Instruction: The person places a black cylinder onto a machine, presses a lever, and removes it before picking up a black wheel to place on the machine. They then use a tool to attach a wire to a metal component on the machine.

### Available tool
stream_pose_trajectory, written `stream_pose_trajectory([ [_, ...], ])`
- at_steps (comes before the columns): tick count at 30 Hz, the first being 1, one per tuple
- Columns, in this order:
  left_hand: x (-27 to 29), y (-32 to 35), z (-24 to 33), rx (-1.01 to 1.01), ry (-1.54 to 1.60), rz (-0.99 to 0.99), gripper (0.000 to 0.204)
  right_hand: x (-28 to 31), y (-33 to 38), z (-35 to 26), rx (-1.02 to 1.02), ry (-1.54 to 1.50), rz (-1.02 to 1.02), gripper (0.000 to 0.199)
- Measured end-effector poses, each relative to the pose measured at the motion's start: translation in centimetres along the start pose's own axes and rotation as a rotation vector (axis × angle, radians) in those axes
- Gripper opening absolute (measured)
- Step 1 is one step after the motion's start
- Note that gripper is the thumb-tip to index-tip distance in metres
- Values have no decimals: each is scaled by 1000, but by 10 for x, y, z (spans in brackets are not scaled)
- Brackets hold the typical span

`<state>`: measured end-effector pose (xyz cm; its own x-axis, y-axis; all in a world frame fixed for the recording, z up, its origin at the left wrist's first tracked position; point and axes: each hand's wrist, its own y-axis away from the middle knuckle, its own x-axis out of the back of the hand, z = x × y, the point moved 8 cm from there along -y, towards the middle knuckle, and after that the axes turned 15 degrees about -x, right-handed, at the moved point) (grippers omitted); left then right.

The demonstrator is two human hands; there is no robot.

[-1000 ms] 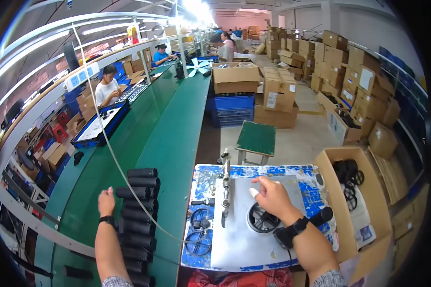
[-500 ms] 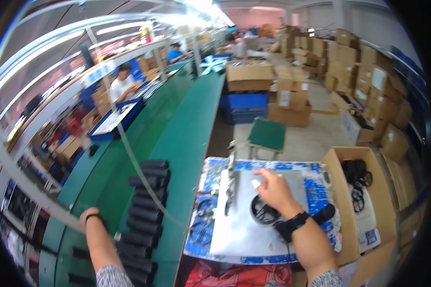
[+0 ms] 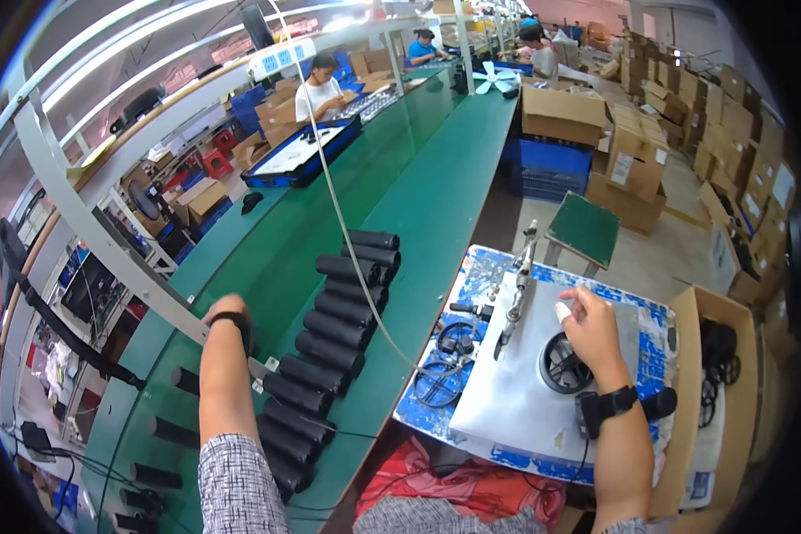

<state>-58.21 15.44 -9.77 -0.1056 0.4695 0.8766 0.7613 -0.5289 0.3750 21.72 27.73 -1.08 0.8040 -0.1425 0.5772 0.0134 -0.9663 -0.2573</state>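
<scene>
My left hand [image 3: 228,311] is over the green work surface at the left, beside a row of black cylinders [image 3: 331,331]; its fingers point away and are hidden. Above a flat metal plate [image 3: 498,396] hovers my right hand [image 3: 594,327], its fingers loosely bent and apart, nothing visible between them. One of its digits carries a white covering on the tip. A spoked black wheel [image 3: 564,363] sits on the plate just beneath this hand. Along the plate's left side stands a metal clamp [image 3: 518,303].
More black parts, among them a spoked ring [image 3: 437,384], lie on the worn blue-and-white table [image 3: 543,465]. To its right, a cardboard box [image 3: 688,392] holds black wheels. Beyond stands a green stool [image 3: 584,230]. A pale cable [image 3: 356,258] hangs across the bench. Several people work farther back.
The view has turned left and the scene has shifted right. My left hand has moved a little farther out over the green surface; my right hand stays above the plate by the wheel.
</scene>
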Motion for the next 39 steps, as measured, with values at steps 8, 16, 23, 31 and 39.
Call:
stream_pose_trajectory([
  [8, 50, 43, 105, -347, 1122, 465, 72, 5, -1, 9, -45, 38, 3, 16],
  [16, 33, -1, 124, -509, 1210, 596, 75, -4, -4, 10, -39, 54, -48, 14],
  [23, -13, 7, 220, -634, 1201, 317, 71, 1, -5, 13, -30, 60, -43, 13],
  [31, -10, 34, 192, -473, 867, 620, 53, -6, -1, 9, -30, 78, -64, 12],
  [39, 58, 341, 130, -930, 304, 1424, 24, 5, -7, 28, -58, 88, -55, 7],
])
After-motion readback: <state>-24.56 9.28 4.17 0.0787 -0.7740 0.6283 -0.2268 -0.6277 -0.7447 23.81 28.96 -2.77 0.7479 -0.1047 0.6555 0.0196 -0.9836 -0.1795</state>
